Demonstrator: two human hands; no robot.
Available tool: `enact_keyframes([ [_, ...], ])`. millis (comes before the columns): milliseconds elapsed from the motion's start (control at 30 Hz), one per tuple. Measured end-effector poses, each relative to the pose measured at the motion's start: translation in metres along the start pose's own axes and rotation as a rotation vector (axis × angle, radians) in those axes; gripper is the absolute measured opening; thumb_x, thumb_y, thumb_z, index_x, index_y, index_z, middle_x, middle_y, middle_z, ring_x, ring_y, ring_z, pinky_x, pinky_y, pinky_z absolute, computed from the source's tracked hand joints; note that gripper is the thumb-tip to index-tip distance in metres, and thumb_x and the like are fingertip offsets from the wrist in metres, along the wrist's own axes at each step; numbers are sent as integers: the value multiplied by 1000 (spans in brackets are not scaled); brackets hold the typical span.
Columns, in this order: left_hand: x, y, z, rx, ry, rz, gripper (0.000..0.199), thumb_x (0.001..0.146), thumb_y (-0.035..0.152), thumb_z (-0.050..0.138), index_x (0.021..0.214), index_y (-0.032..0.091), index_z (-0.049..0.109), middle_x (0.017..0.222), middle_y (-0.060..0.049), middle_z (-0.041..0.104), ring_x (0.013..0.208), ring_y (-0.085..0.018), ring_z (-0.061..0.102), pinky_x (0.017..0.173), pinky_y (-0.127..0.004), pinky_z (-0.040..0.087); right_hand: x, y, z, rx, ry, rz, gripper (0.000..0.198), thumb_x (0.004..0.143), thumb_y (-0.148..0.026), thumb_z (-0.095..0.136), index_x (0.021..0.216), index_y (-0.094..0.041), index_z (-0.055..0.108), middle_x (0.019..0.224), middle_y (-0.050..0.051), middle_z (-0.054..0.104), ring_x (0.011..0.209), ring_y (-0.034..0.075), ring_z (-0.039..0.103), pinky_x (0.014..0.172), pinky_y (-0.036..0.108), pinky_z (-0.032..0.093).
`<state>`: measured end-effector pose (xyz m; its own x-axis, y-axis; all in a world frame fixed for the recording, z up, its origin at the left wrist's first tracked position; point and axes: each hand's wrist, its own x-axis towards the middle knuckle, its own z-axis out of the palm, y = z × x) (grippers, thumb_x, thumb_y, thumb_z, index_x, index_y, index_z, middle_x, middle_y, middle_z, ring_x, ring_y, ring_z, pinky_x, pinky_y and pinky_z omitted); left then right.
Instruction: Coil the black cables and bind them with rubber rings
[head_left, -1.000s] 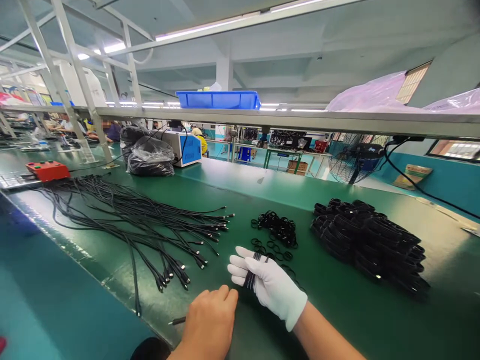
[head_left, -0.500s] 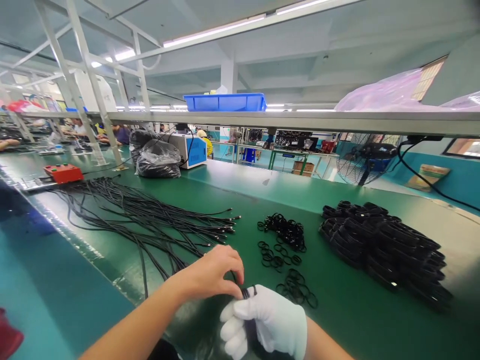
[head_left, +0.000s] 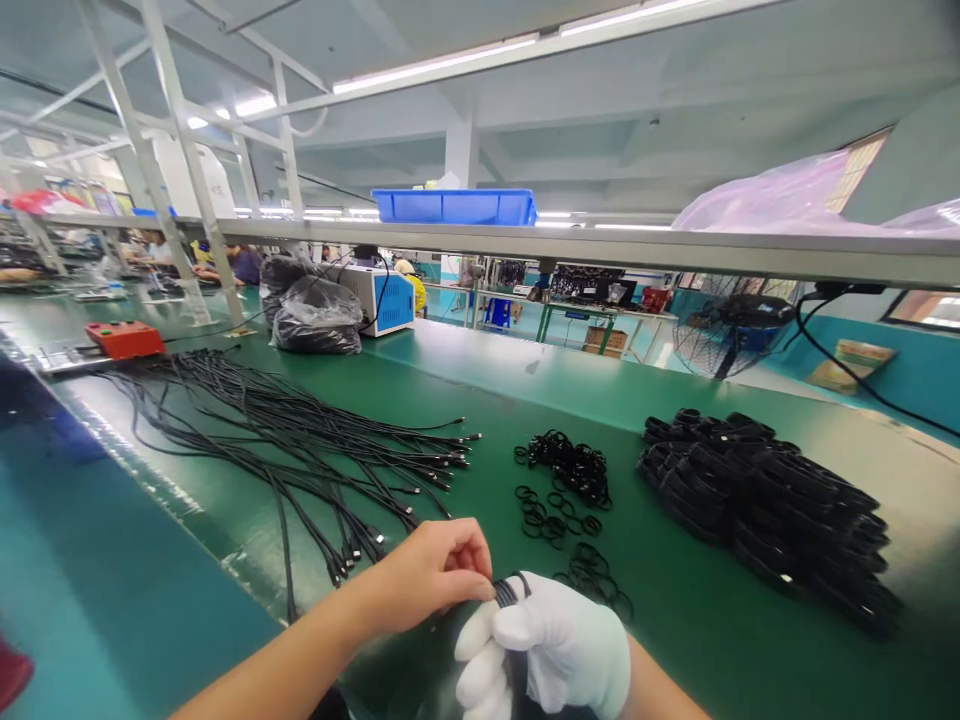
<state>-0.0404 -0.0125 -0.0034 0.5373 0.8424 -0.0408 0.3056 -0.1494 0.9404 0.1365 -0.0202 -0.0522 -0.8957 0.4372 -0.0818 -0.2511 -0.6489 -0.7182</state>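
Straight in to the head view, the only one on offer: black coil (head_left: 507,595) low in the middle, close above the counter (head_left: 600,402), tucked inside the white-gloved right grip (head_left: 546,645). Closed around the loops there, thumb laid forward, fingers curled beneath. Over to the bare left grip (head_left: 450,568): thumb right up against the coil, fingers bent above, only a narrow gap between; impossible to tell from here whether pinching the cable or merely touching. Up at the top of the loops too, a thin black band (head_left: 524,582), just beside the gloved thumb, with the lower part of the coil mostly hidden. Left along the counter now, to the loose cables (head_left: 300,425), spread in a long fan, metal plugs (head_left: 379,540) pointing in towards the middle. Right of centre, black rings (head_left: 574,468), heaped in a dense pile, with looser ones scattered nearer; further right, a big stack (head_left: 757,510) of black coils, well apart from both grips. Back to the coil and its feel: light, by the look, and springy rather than floppy, likely to push outward and unwind if let go. Probably a little slippery against cloth; hardly fragile, except perhaps at any plug. Best taken across the middle, all loops gathered together, thumb on one side and fingers on the other, without tugging at a single strand.
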Motion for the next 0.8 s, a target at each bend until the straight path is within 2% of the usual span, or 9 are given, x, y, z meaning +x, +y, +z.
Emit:
enact_keyframes([
  [67, 2, -8, 10, -96, -17, -19, 14, 76, 29, 54, 81, 19, 47, 60, 8, 43, 42, -6, 34, 39, -17, 28, -1, 1, 0, -9, -13, -31, 45, 64, -41, 70, 85, -2, 66, 68, 16, 69, 63, 22, 66, 64, 37, 50],
  [133, 4, -16, 24, -280, -2, -6, 22, 76, 37, 55, 83, 20, 43, 63, 9, 41, 38, -3, 27, 35, -16, 23, -1, 3, -1, -13, 3, -80, 43, 60, -41, 72, 79, -3, 68, 62, 12, 67, 57, 19, 64, 58, 30, 50],
  [233, 7, -20, 44, -600, 91, 82, 38, 69, 49, 65, 78, 19, 45, 58, 10, 40, 37, -2, 22, 34, -17, 15, -2, 4, -3, -13, 35, -131, 38, 56, -39, 75, 70, -4, 68, 55, 8, 64, 49, 14, 60, 50, 25, 47],
  [300, 7, -16, 52, -658, 166, 106, 39, 70, 51, 65, 77, 18, 46, 53, 10, 39, 39, -3, 22, 36, -17, 15, -5, 0, -3, -35, 44, -145, 36, 58, -38, 74, 67, -4, 67, 54, 8, 63, 47, 14, 59, 48, 23, 47],
  [400, 1, -1, 52, -536, 184, 58, 27, 78, 41, 60, 83, 16, 50, 54, 9, 41, 45, -5, 31, 42, -17, 23, -11, -12, -1, -116, 31, -160, 35, 61, -38, 72, 65, -3, 67, 55, 9, 64, 47, 14, 59, 46, 22, 45],
  [500, -6, 11, 49, -312, 202, 50, 15, 77, 23, 60, 87, 16, 51, 63, 6, 47, 57, -8, 41, 52, -18, 33, -16, -28, 5, -245, 9, -124, 38, 60, -40, 73, 67, -2, 68, 54, 8, 63, 47, 14, 58, 46, 22, 44],
  [600, -9, 12, 51, -145, 287, 94, 13, 73, 15, 59, 83, 17, 51, 69, 4, 51, 61, -9, 46, 57, -20, 38, -21, -39, 13, -386, 27, -51, 36, 57, -38, 76, 72, -5, 71, 55, 5, 63, 49, 11, 55, 50, 22, 43],
  [700, -11, 5, 59, -97, 373, 156, 8, 74, 16, 57, 79, 17, 50, 73, 1, 53, 62, -11, 51, 57, -21, 43, -26, -45, 18, -503, 82, 20, 36, 55, -37, 79, 73, -7, 72, 59, 2, 61, 53, 9, 53, 56, 22, 43],
  [800, -15, -2, 67, -21, 459, 291, 3, 78, 17, 53, 80, 19, 52, 76, -1, 54, 63, -12, 54, 56, -21, 46, -33, -47, 16, -633, 146, 71, 38, 53, -40, 80, 75, -10, 71, 64, -1, 60, 61, 10, 54, 62, 23, 45],
])
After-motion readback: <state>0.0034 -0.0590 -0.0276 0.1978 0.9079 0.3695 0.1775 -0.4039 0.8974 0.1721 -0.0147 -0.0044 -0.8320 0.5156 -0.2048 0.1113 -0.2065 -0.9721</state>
